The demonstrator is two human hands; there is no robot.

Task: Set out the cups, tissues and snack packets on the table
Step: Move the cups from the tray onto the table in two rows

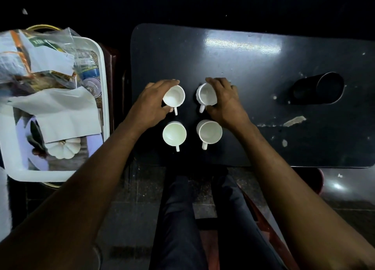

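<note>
Cup placement: hands each hold a far cup on the worktop; tissues likely follow.

dark table — scuffed, glare patch | dim tiled floor

Both arms reach forward — left hand and right hand fingers curled.

Dark table: four white cups in square, black tumbler on side.
</note>
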